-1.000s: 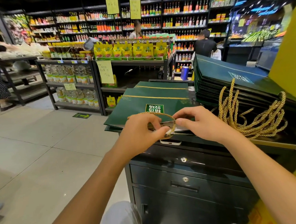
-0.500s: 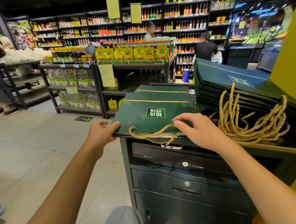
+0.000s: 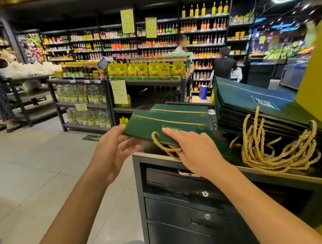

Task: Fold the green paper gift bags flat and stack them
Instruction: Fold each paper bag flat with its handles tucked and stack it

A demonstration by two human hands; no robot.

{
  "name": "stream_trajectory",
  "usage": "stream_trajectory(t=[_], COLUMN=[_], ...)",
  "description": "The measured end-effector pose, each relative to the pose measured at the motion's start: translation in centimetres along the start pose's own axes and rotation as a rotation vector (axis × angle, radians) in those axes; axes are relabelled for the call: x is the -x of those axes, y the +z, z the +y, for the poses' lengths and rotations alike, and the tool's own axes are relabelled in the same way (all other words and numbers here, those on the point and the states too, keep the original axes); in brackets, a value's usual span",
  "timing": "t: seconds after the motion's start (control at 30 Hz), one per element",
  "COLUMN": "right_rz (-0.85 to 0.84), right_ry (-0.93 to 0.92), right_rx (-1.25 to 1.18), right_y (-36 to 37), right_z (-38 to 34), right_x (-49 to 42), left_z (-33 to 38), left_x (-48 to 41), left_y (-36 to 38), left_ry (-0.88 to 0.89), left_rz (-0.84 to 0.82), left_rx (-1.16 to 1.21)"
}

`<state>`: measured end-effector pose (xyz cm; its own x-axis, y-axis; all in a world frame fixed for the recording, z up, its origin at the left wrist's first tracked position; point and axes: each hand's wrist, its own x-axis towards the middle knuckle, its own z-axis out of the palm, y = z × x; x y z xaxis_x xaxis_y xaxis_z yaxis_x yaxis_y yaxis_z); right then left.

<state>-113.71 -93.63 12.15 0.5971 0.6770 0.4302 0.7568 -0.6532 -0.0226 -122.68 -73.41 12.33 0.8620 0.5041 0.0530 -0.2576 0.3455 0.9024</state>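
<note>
Green flat paper gift bag (image 3: 166,123) overhangs black desk (image 3: 282,175) edge. Left hand (image 3: 112,152) pinches its corner; right hand (image 3: 194,153) presses flat on top, fingers straight. Risks: weak pinch drops it; gold rope handle (image 3: 162,147) by right hand snags stack of folded green bags (image 3: 249,106) rightward.

The left hand (image 3: 114,152) grips a corner of 1 green bag (image 3: 165,121) — the right hand (image 3: 195,153) lies flat on top, beside the stack of bags (image 3: 249,106).

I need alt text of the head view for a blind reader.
Two hands hold a flat green gift bag above a black cabinet: the left hand grips its left corner, the right hand rests on top by its gold rope handle. A stack of folded bags stands to the right.
</note>
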Motion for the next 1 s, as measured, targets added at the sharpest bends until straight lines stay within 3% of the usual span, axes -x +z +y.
stream_trajectory(t=[0.17, 0.33, 0.43, 0.57, 0.67, 0.87, 1.0], right_rz=[0.281, 0.611, 0.668, 0.605, 0.565, 0.276, -0.011], right_ry=[0.140, 0.206, 0.373, 0.587, 0.540, 0.401, 0.393], right_rx=[-0.272, -0.870, -1.244, -1.624, -1.692, -1.483, -1.397], right_y=[-1.5, -2.6, -3.5, -3.0, -2.5, -1.2, -0.4], right_z=[0.3, 0.2, -1.2, -2.5, -2.6, -0.4, 0.8], right_x=[-0.1, -0.5, -0.6, -1.1, -1.2, -0.3, 1.5], left_z=[-0.5, -2.9, -3.9, -4.7, -5.3, -3.8, -2.9], left_x=[-0.5, 0.2, 1.0, 1.9, 1.4, 0.2, -0.8], left_y=[0.7, 2.2, 3.1, 3.7, 3.2, 1.1, -1.3], left_ry=[-0.028, -0.167, -0.191, -0.198, -0.136, 0.017, 0.042], left_rz=[-0.046, -0.136, -0.200, -0.283, -0.169, -0.032, 0.048], left_rx=[-0.048, -0.155, -0.135, -0.021, 0.082, 0.248, 0.098])
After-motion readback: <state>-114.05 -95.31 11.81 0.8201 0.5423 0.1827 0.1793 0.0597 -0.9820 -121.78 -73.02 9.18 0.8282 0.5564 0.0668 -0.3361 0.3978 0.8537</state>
